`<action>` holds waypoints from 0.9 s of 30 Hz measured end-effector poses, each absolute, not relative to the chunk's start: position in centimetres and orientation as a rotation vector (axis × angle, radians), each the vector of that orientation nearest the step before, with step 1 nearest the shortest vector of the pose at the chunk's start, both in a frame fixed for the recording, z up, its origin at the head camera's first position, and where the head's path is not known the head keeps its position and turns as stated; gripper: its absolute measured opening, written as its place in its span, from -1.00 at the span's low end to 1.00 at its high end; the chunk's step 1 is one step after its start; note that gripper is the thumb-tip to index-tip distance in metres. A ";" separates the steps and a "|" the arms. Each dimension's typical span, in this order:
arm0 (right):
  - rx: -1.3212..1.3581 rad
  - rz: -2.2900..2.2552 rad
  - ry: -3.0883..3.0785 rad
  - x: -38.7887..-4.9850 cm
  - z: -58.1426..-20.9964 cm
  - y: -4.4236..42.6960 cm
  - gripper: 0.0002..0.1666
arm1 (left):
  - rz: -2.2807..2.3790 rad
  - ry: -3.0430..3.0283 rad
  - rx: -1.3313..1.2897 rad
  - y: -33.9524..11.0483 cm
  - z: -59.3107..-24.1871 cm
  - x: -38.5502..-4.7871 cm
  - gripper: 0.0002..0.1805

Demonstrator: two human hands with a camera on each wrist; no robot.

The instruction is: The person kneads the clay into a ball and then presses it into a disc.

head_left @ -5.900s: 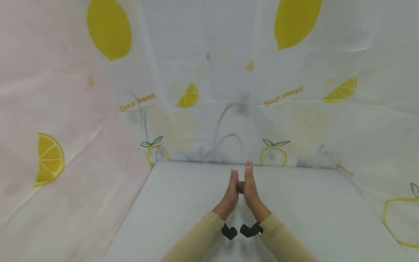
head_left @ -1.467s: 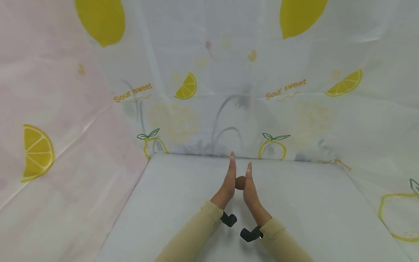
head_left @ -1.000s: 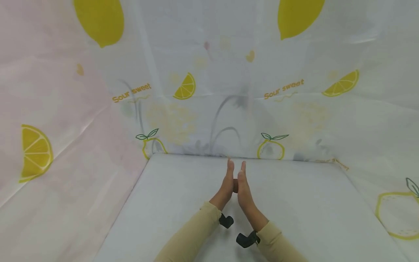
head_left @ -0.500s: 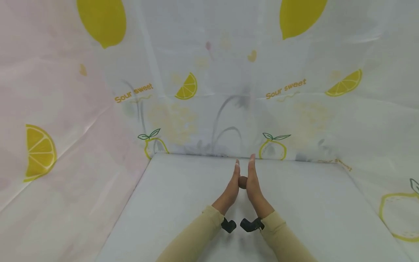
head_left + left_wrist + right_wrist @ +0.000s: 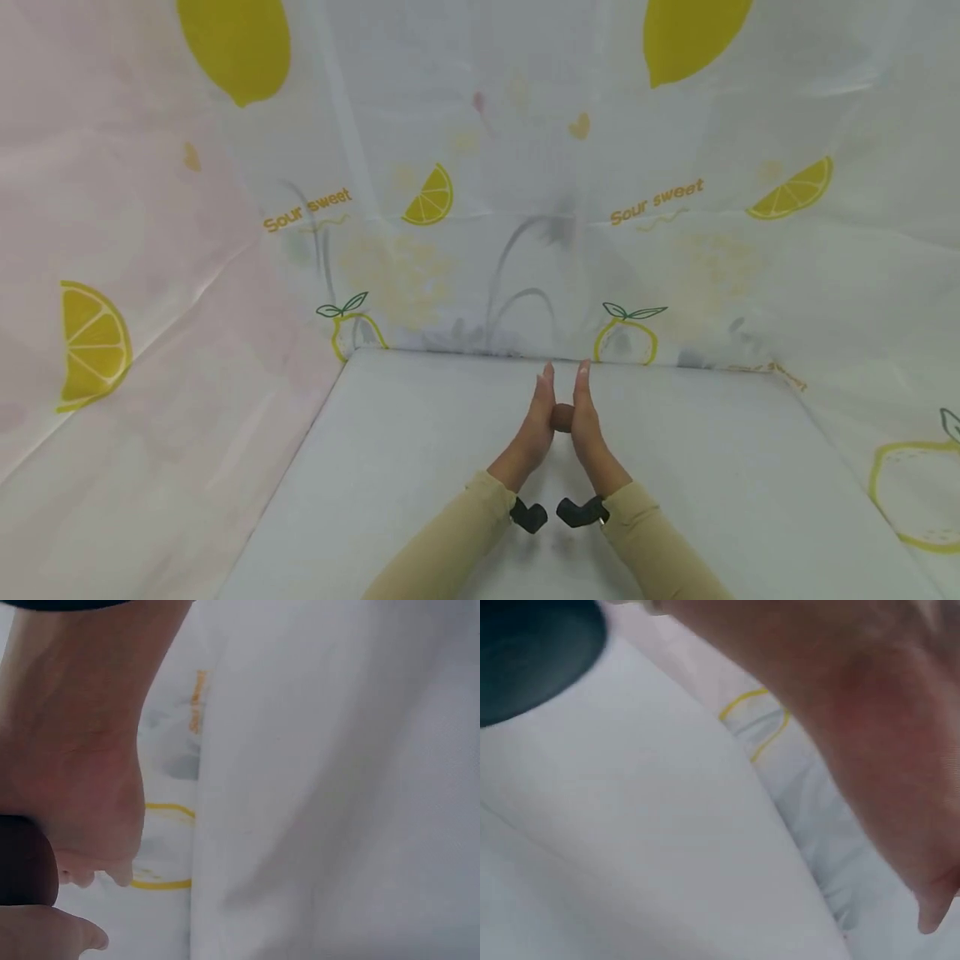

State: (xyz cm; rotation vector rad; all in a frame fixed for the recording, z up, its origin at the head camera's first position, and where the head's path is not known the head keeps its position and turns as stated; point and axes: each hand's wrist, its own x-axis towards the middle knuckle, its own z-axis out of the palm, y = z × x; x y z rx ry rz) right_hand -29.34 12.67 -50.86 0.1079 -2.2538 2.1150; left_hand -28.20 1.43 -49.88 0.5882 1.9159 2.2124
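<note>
In the head view a small brown lump (image 5: 562, 417), rounded and clay-like, sits between two upright palms above the white table. My left hand (image 5: 536, 423) presses it from the left with fingers straight. From the right, my right hand (image 5: 588, 429) presses likewise, and both sets of fingertips stand about level. The left wrist view shows the dark lump (image 5: 26, 862) at the left edge, with the right hand (image 5: 82, 772) above it and part of the left hand (image 5: 41, 931) below. Across the right wrist view runs the left hand (image 5: 877, 742); the lump is out of sight there.
The white table (image 5: 420, 433) lies under the hands. Lemon-printed curtain (image 5: 465, 275) hangs behind and on both sides, meeting the table's edges. Black wrist cameras sit on the left wrist (image 5: 529, 516) and the right wrist (image 5: 579, 512).
The palms have slid back and forth against each other, the left hand further forward 1.5 s ago, the right 0.5 s ago. Now they are nearly level, the lump still between them.
</note>
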 end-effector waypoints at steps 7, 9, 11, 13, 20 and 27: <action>0.298 2.078 -2.164 -28.2 -51.8 11.0 -0.27 | 2.284 1.995 0.460 1.2 -49.0 -29.2 -0.05; 0.312 2.074 -2.152 -27.7 -52.0 10.6 -0.28 | 2.281 2.038 0.418 1.2 -48.9 -29.5 -0.11; 0.342 2.064 -2.132 -27.2 -51.9 10.3 -0.28 | 2.282 2.080 0.376 1.2 -48.9 -29.7 -0.18; 0.371 2.061 -2.113 -26.8 -51.7 10.1 -0.27 | 2.283 2.120 0.332 1.3 -48.9 -29.7 -0.22; 0.456 2.025 -2.097 -25.8 -50.6 9.8 -0.26 | 2.319 2.149 0.208 1.3 -49.3 -29.8 -0.21; 0.461 1.983 -2.076 -26.4 -49.5 10.2 -0.23 | 2.263 2.043 0.168 1.3 -49.4 -29.4 -0.05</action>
